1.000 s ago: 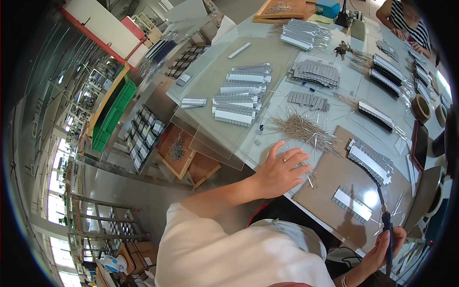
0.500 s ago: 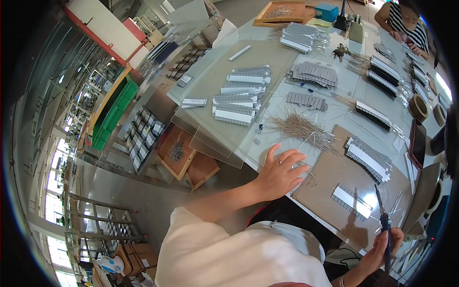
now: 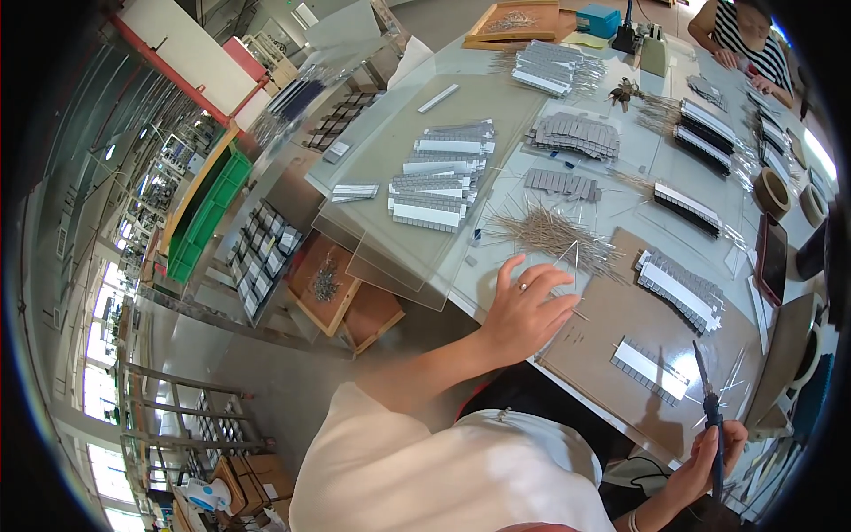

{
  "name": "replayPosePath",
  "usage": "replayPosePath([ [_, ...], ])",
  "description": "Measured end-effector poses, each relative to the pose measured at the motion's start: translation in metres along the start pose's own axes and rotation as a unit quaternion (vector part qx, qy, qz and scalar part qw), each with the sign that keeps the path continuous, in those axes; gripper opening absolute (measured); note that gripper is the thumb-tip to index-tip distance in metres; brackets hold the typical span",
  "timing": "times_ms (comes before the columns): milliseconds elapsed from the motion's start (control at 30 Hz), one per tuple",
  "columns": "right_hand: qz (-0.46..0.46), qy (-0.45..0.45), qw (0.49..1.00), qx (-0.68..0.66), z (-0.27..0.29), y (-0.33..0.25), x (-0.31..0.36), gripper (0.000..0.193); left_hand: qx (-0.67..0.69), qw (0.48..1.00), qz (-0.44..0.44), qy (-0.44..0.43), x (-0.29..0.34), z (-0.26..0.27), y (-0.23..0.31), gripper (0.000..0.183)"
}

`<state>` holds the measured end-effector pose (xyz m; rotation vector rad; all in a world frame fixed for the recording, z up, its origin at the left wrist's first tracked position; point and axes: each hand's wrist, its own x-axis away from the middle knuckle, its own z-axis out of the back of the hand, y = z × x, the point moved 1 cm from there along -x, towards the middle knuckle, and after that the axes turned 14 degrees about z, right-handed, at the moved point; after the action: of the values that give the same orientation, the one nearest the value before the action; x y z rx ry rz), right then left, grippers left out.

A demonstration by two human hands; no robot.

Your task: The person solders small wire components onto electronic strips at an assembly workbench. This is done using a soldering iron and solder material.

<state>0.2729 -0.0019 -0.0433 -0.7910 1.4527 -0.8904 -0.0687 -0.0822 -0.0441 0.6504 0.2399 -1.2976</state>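
My left hand [image 3: 525,312] reaches over the table's near edge, its fingers bent and apart. Its fingertips are just short of a loose pile of thin wire leads [image 3: 557,238]; a single lead shows close by them, and I make out no grip on it. At the lower right my right hand [image 3: 706,457] is wrapped round a soldering iron [image 3: 712,410], tip pointing up and away. Left of the tip, on a brown board [image 3: 585,355], lies a strip of small grey pieces with a white band [image 3: 650,369]. A stack of similar strips [image 3: 678,288] rests farther back on that board.
More strip stacks [image 3: 434,182] lie on a glass sheet at the left. Grey pieces [image 3: 574,136] sit mid-table. Tape rolls [image 3: 771,193] and a phone [image 3: 771,257] line the right side. A person [image 3: 743,44] sits at the far right. Wooden trays [image 3: 328,284] stand below the table edge.
My left hand's fingers have bent a little and drawn closer together beside the wire pile. The right hand keeps the soldering iron almost still. The whole view has shifted slightly.
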Motion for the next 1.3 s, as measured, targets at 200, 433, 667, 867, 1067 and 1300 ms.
replayPosePath([
  [200,-0.003,0.022,0.999,-0.031,-0.002,0.008,-0.003,0.013,0.065,0.998,0.018,0.001,0.025,0.001,0.004,0.02],
  [433,0.008,0.016,0.999,-0.032,-0.006,0.01,-0.007,0.013,0.102,0.993,0.065,0.014,0.024,-0.003,0.007,0.021],
  [667,-0.011,0.022,0.998,-0.052,-0.004,0.01,-0.006,0.012,0.1,0.99,0.096,0.015,0.023,-0.005,0.009,0.023],
  [867,-0.007,0.023,0.998,-0.066,-0.001,0.015,-0.007,0.013,0.096,0.991,0.09,0.032,0.024,-0.007,0.008,0.023],
  [1067,-0.008,0.032,0.998,-0.061,-0.002,0.019,-0.006,0.014,0.108,0.99,0.085,0.04,0.024,-0.008,0.008,0.029],
  [1300,-0.015,0.032,0.998,-0.047,0.001,0.024,-0.006,0.014,0.108,0.99,0.073,0.052,0.025,-0.009,0.006,0.029],
])
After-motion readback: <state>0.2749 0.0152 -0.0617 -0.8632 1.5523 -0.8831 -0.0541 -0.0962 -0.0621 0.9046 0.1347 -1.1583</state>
